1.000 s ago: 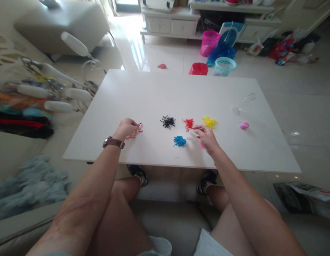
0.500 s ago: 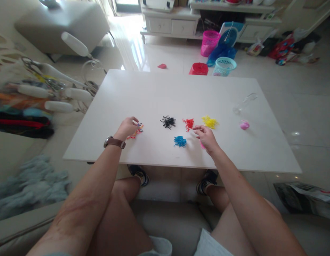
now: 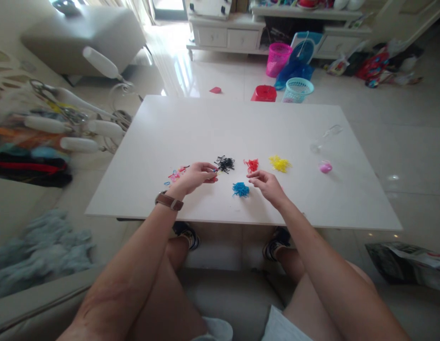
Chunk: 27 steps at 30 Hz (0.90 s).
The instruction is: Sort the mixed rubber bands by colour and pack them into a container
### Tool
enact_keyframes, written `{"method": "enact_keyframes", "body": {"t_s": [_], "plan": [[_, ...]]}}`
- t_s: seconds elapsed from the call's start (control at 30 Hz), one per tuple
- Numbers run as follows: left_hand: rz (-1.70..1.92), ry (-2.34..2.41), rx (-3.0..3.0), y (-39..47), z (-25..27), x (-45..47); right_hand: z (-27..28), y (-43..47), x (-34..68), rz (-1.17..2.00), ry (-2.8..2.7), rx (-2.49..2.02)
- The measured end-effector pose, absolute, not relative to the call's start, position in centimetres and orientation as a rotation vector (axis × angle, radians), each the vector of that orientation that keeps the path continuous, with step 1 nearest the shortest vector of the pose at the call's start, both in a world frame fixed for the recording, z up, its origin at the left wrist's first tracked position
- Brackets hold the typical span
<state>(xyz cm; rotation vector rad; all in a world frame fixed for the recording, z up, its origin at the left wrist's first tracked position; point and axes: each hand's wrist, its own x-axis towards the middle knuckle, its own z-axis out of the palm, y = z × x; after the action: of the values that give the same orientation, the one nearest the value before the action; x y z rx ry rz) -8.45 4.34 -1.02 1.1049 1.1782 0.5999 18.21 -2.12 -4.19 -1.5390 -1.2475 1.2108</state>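
Note:
My left hand, with a watch on its wrist, is closed on a few small coloured rubber bands just in front of the black rubber band pile. Beneath and left of that wrist lies a mixed pile of pink, red and blue bands, partly covered. My right hand hovers between the red band pile and the blue band pile, thumb and fingers pinched together; whatever they may hold is too small to make out. A yellow band pile sits behind it.
On the white table's right side are a pink round object and a clear plastic item. Beyond the far edge stand a red bin, a light blue basket and a pink basket. A lamp stands at the left.
My left hand has moved right from the mixed pile to the black pile, carrying bands and uncovering more of the mixed pile. My right hand has shifted slightly left and nearer the table's front.

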Motion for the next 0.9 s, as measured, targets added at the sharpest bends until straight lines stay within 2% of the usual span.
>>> {"method": "enact_keyframes", "body": {"t_s": [0.23,0.9], "plan": [[0.617,0.965,1.044,2.8,-1.4,-4.1,-2.6,-2.8,16.5,1.387,-1.321,-1.247],[0.667,1.006,1.048,3.4,-2.4,-0.3,-2.4,-2.0,17.6,1.282,-1.136,-1.302]]}}
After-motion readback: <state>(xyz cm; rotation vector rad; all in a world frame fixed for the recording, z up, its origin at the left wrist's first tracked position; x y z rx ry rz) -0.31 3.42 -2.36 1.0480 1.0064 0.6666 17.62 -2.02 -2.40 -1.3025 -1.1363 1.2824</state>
